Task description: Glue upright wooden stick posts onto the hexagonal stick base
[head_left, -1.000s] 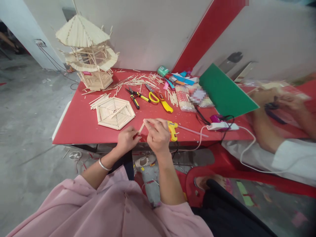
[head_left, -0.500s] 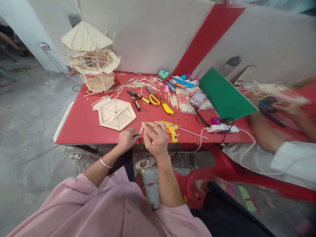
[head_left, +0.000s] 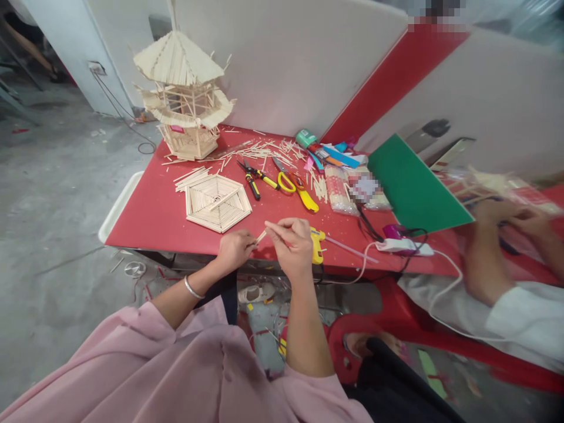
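Observation:
Near the table's front edge, my left hand (head_left: 237, 249) pinches a short wooden stick (head_left: 261, 237) between thumb and fingers. My right hand (head_left: 293, 244) has its thumb and fingertips closed at the stick's other end. Beyond my left hand lies a flat hexagonal panel of wooden sticks (head_left: 211, 218), with a bar of sticks across its middle. Just right of my right hand, and partly hidden by it, is a yellow hot glue gun (head_left: 317, 245) with a long clear glue stick (head_left: 348, 247) behind it.
A pagoda model of sticks (head_left: 180, 70) stands at the back left. Pliers (head_left: 252, 183), scissors (head_left: 286, 182), loose sticks (head_left: 275, 154) and packed sticks (head_left: 339, 191) lie mid-table. At right are a green board (head_left: 418, 185), a power strip (head_left: 412, 247) and a co-worker's hands (head_left: 506, 214).
The view has swung a little to the left. The stick between my hands is now tilted flatter. The co-worker's hands have moved closer together.

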A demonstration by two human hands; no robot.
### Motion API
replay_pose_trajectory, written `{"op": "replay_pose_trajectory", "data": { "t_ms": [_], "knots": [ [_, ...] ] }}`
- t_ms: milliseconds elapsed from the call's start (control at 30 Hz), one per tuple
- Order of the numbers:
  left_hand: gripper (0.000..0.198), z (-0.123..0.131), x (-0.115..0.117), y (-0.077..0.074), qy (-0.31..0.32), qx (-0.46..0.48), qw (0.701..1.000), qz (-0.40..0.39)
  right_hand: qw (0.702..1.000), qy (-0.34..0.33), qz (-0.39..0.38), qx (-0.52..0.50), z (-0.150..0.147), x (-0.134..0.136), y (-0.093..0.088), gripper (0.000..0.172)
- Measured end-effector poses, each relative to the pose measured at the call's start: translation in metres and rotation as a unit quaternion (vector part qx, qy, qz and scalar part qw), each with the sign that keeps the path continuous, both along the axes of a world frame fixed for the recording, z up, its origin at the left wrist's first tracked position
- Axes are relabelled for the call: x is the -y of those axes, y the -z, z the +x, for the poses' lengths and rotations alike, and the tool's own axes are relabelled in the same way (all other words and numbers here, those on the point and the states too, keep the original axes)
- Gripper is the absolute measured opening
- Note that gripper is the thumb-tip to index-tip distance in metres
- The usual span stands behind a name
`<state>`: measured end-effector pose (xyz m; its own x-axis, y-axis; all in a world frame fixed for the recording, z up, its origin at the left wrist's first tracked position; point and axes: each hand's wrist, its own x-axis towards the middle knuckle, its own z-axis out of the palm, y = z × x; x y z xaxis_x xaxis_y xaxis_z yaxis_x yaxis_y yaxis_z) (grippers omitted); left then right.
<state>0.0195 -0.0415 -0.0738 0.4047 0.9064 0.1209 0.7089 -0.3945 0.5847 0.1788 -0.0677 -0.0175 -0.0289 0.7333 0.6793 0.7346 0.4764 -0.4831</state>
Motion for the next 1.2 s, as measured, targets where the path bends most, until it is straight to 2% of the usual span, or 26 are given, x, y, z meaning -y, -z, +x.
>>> {"op": "replay_pose_trajectory", "data": {
  "t_ms": [333,400,467,567,633,700,800,900,1000,1200],
  "knots": [
    [0.016,0.0,0.001,0.004,-0.007,0.031,0.999,-0.007,0.999,0.008,-0.017,-0.032,0.004,-0.001,0.005,0.015],
    [0.014,-0.002,0.002,0.003,-0.009,0.064,0.998,-0.008,0.998,0.0,-0.03,-0.05,0.009,0.002,0.004,0.015],
    [0.012,-0.005,0.002,0.001,-0.007,0.137,0.99,-0.017,0.995,-0.007,-0.049,-0.091,0.017,0.006,0.004,0.015],
    [0.016,-0.01,0.005,-0.004,-0.008,0.274,0.956,-0.105,0.981,-0.023,-0.068,-0.18,0.029,0.011,0.006,0.015],
    [0.021,-0.012,0.009,-0.01,-0.019,0.336,0.92,-0.2,0.966,-0.047,-0.073,-0.244,0.036,0.013,0.009,0.014],
    [0.026,-0.014,0.013,-0.018,-0.039,0.383,0.885,-0.261,0.949,-0.063,-0.074,-0.3,0.041,0.014,0.014,0.014],
    [0.034,-0.015,0.018,-0.033,-0.07,0.458,0.84,-0.283,0.93,-0.053,-0.068,-0.358,0.044,0.015,0.02,0.016],
    [0.038,-0.016,0.021,-0.047,-0.076,0.512,0.8,-0.304,0.913,-0.042,-0.052,-0.401,0.045,0.018,0.024,0.014],
    [0.035,-0.014,0.023,-0.056,-0.087,0.534,0.782,-0.31,0.902,-0.025,-0.043,-0.429,0.045,0.023,0.025,0.016],
    [0.033,-0.005,0.026,-0.058,-0.131,0.538,0.786,-0.276,0.878,-0.026,-0.062,-0.475,0.047,0.029,0.024,0.021]
  ]
}}
